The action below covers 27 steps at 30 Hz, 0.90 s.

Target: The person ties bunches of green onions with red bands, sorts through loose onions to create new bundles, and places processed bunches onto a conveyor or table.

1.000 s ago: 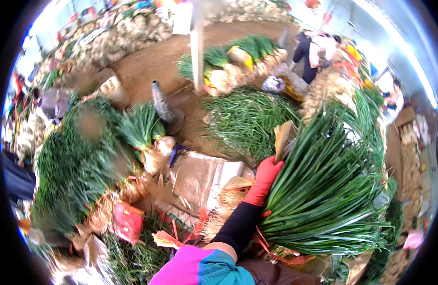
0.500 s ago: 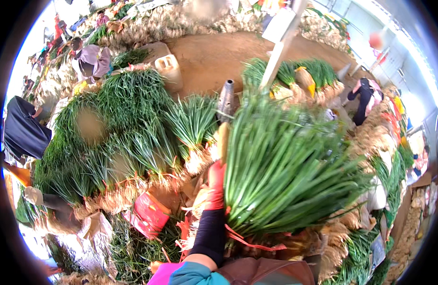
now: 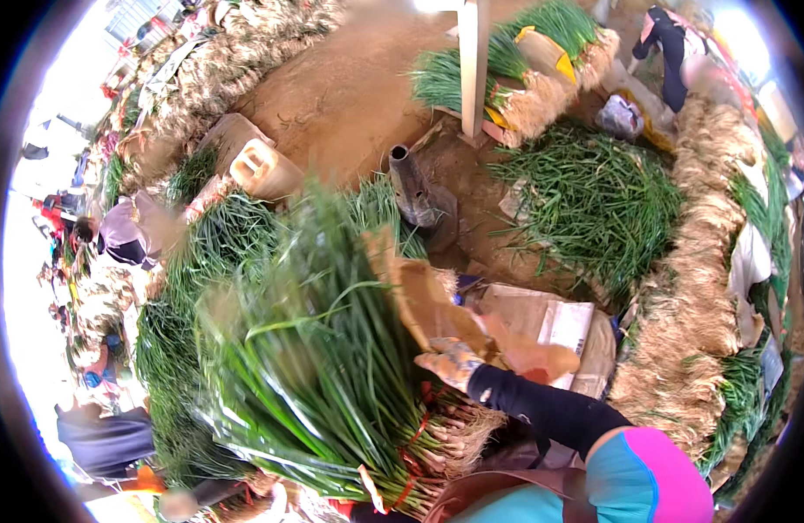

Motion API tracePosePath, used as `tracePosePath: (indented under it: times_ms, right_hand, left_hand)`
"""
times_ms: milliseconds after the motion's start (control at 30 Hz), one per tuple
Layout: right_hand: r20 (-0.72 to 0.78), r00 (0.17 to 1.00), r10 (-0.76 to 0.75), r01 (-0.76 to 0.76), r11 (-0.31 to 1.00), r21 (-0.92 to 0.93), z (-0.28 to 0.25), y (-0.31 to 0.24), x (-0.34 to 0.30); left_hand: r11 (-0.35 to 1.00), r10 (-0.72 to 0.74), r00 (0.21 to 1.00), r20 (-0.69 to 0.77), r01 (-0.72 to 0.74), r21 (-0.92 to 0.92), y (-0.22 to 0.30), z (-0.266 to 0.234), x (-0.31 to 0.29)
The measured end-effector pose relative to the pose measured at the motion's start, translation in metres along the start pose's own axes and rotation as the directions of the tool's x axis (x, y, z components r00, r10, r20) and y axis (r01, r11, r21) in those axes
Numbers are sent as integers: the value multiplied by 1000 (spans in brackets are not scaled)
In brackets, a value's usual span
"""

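A large bundle of green onions [image 3: 315, 366] leans before me, its long leaves toward the upper left. Its pale stems and hairy roots [image 3: 459, 436] face my body, with orange-red ties round the stems. My right hand [image 3: 452, 363], in a patterned glove below a black sleeve, reaches in from the lower right. Blurred fingers close at the lower edge of a bent brown sheet [image 3: 424, 296], right beside the bundle. The sheet's material is unclear. My left hand is hidden, apparently behind or beneath the bundle near the lower edge.
More bundled greens [image 3: 171, 375] line the left. A grey metal pipe [image 3: 411, 187] stands ahead, near a pale jerrycan [image 3: 264, 170] and a white post [image 3: 472, 70]. Loose greens [image 3: 594, 205] and rooty bundles [image 3: 681, 322] lie right. A person [image 3: 668, 52] bends at the far right.
My view has turned rightward. The big bundle now lies left of centre, its roots exposed. My gloved left hand has gone out of sight, and my right arm has come in at the brown sheet.
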State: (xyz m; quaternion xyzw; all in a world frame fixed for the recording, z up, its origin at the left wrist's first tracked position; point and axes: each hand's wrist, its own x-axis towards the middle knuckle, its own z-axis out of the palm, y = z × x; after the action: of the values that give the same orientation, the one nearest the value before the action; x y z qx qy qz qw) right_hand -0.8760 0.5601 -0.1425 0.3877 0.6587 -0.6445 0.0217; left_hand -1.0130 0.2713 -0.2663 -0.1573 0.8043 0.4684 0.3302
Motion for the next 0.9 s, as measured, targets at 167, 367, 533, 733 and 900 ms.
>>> tracePosePath:
  times_ms: [167,367,533,733,900]
  right_hand:
    - [159,987,21,-34,996,78,8,-41,80]
    - [284,930,-234,263,962,-69,2,-35,189]
    - [179,975,-134,181,944,-275,-41,-57,280]
    - [231,960,-157,279,480,-832,-67,136,479]
    - [-141,988,-60,3,927,-375,-29,189,520]
  left_hand:
    - [996,-67,997,-26,65,-57,32,31,35]
    - [988,-99,995,-21,96,-123,68,69,77]
    - [968,-81,996,-41,69,-241,71,99,135]
    - [895,82,996,-38,-90,-436,53,137,258]
    - [783,209,978,-18,-178,-596,72,125,333]
